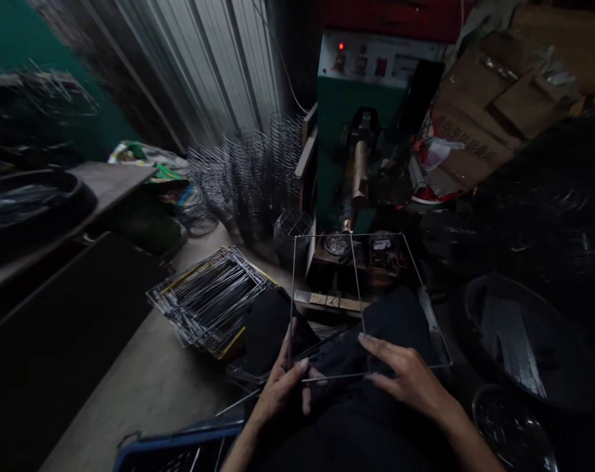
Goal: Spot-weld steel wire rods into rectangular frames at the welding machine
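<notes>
A thin rectangular wire frame is held out over my lap, with a straight wire crossing it from far side to near side. My left hand is closed on the near left corner, thumb on top and some fingers below. With thumb and fingers, my right hand pinches the near end of the cross wire. The far edge of the frame lies at the copper-coloured tip of a green machine resembling a spot welder; contact cannot be made out.
Stacked rectangular wire frames stand on the floor at left, with round wire baskets behind. A small dish of metal bits sits under the machine's tip. A blue crate is near my left arm, a dark tub at right.
</notes>
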`<control>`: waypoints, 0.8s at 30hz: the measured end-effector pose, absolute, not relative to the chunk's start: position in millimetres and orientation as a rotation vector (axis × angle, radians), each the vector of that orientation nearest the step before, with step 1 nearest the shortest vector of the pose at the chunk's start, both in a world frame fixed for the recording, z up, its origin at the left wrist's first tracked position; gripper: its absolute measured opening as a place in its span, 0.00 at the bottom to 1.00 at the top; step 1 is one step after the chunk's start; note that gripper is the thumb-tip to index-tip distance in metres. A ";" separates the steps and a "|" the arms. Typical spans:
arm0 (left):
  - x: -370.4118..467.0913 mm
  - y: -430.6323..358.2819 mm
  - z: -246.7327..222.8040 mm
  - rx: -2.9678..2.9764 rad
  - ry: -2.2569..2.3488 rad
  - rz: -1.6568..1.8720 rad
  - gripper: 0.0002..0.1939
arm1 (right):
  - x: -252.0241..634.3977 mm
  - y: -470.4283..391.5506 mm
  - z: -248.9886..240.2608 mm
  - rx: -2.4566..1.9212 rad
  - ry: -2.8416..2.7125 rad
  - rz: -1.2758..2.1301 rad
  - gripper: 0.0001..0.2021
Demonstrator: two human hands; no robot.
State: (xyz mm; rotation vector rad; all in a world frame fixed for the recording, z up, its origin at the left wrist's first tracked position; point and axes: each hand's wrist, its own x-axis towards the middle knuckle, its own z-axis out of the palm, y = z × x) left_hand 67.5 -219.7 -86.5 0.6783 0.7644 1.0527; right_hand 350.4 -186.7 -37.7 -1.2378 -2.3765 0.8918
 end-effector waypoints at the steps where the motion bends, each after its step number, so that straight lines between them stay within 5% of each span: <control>1: 67.8 -218.9 -86.1 0.683 0.765 1.057 0.46 | 350.5 -185.6 -37.4 -1.239 -2.372 0.896 0.36; 24: 75.7 -210.8 -75.2 0.599 0.822 1.042 0.47 | 350.2 -176.6 -33.9 -1.269 -2.334 0.949 0.36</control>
